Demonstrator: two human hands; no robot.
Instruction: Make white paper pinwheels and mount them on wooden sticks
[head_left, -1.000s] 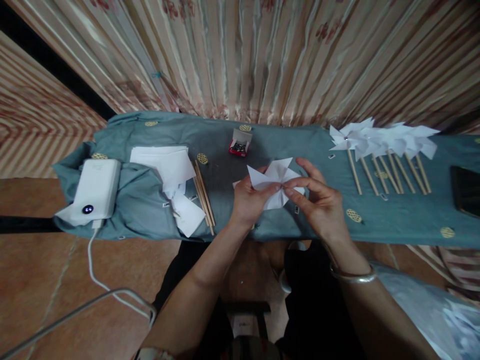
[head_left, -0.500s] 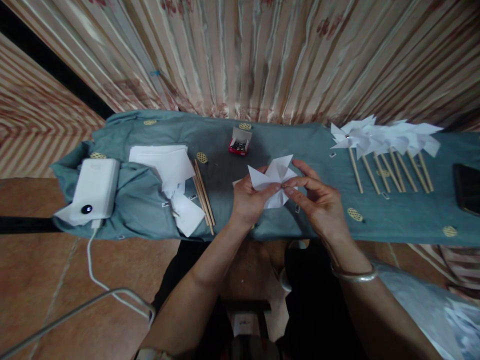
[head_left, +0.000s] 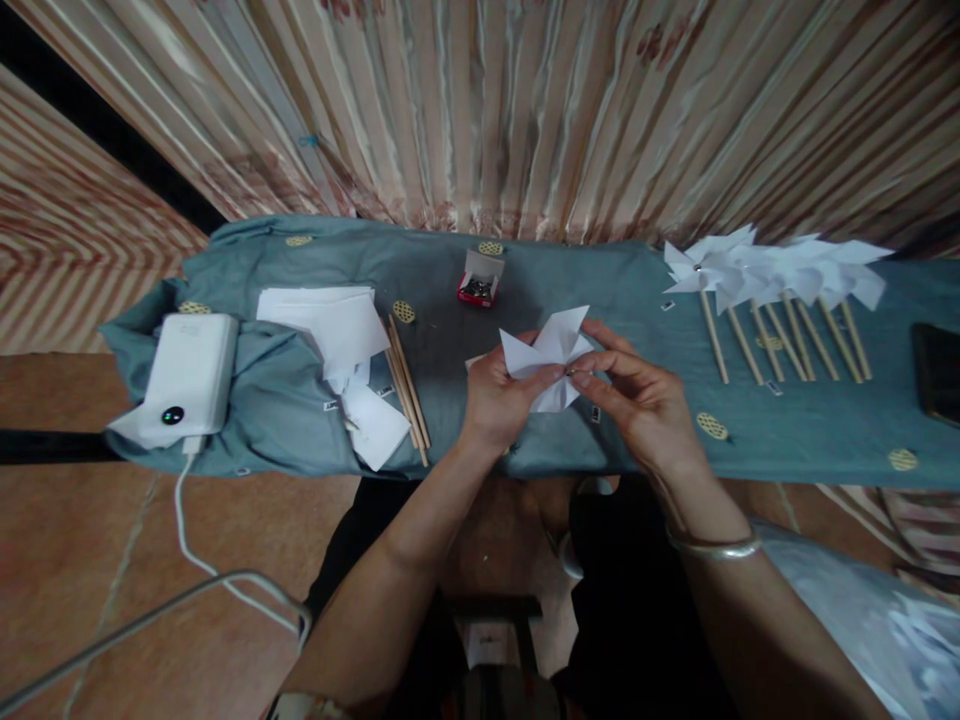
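A white paper pinwheel [head_left: 562, 335] is held over the table's front half, its pointed blades fanned out. My left hand [head_left: 499, 400] grips it from the left, thumb pressed near the centre. My right hand [head_left: 637, 395] closes thumb and forefinger on a small pin [head_left: 570, 372] at the pinwheel's middle; how deep the pin sits is hidden by the fingertips. Beyond the hands stands a small open red box [head_left: 478, 290] with dark metal pins inside. Left of my left hand lie several wooden sticks [head_left: 409, 390].
Finished pinwheels [head_left: 787, 270] on sticks lie in a row at the right, near a dark phone-like object [head_left: 937, 372]. White paper sheets [head_left: 330, 320] and a white power bank [head_left: 191, 375] with a cable rest at the left. A green-blue cloth [head_left: 420, 260] covers the narrow table.
The hands and pinwheel stay almost in place, with the right fingers still at its centre. The view has shifted slightly.
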